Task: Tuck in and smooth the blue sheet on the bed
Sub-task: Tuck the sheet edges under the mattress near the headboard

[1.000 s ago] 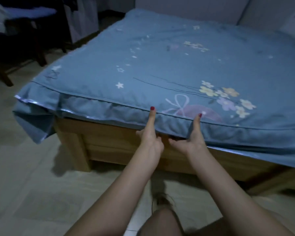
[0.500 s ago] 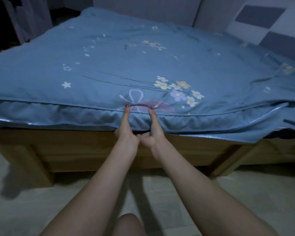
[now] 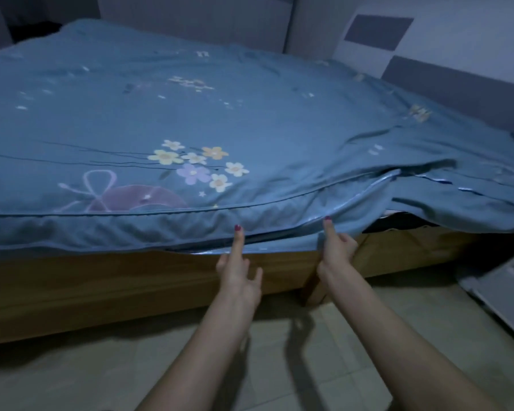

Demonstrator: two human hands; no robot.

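Note:
The blue sheet [image 3: 190, 120], printed with flowers and a pink bow, covers the mattress on a wooden bed frame [image 3: 101, 280]. Left of my hands its side hem lies along the mattress edge. To the right the sheet hangs loose and rumpled over the corner [image 3: 445, 203]. My left hand [image 3: 238, 262] is below the hem, thumb up against the sheet's side, fingers apart and holding nothing. My right hand [image 3: 336, 247] grips the hanging hem near the bed's corner, thumb up on the fabric.
Tiled floor [image 3: 309, 351] lies in front of the bed. A grey headboard [image 3: 457, 87] and wall stand at the right. A pale panel or door [image 3: 502, 289] is low at the far right. A bed leg [image 3: 312, 286] stands under my right hand.
My view and both hands have shifted right along the bed's side toward the loose corner. The hands have spread apart, and my right hand has taken hold of the hanging hem.

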